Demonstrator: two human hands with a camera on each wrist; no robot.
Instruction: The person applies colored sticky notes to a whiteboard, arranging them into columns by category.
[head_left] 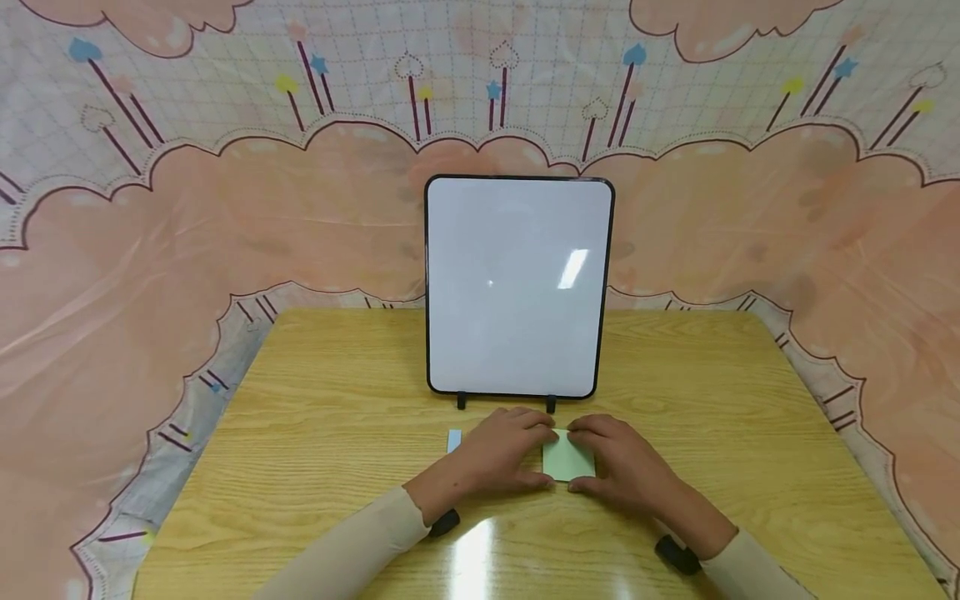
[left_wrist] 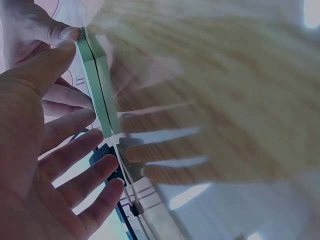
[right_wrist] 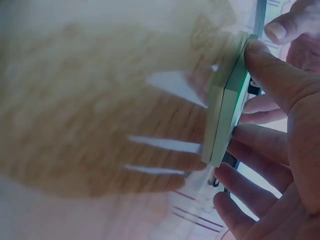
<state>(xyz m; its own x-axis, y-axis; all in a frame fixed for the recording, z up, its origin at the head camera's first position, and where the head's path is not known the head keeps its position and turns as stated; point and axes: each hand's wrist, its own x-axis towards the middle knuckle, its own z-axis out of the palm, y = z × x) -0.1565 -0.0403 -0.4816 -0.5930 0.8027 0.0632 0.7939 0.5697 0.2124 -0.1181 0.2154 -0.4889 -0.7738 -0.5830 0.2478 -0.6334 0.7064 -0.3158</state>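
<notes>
A thick light-green sticky note pad (head_left: 567, 461) lies flat on the table, a hand on either side. My left hand (head_left: 504, 450) holds its left part, thumb on the near edge and fingertips on the far edge. On its right part, my right hand (head_left: 626, 467) grips likewise between thumb and fingers. In the left wrist view the pad (left_wrist: 97, 82) shows side-on under the left thumb, the other fingers spread. The right wrist view shows the right thumb on a corner of the pad (right_wrist: 231, 107). A pale blue strip (head_left: 453, 440) lies left of my left hand, partly hidden by it.
Behind the hands a blank whiteboard (head_left: 517, 287) with a black frame stands upright on small black feet (head_left: 551, 404). The glossy wooden table (head_left: 322, 400) reflects light near its front. A patterned cloth (head_left: 322, 217) hangs round its back and sides.
</notes>
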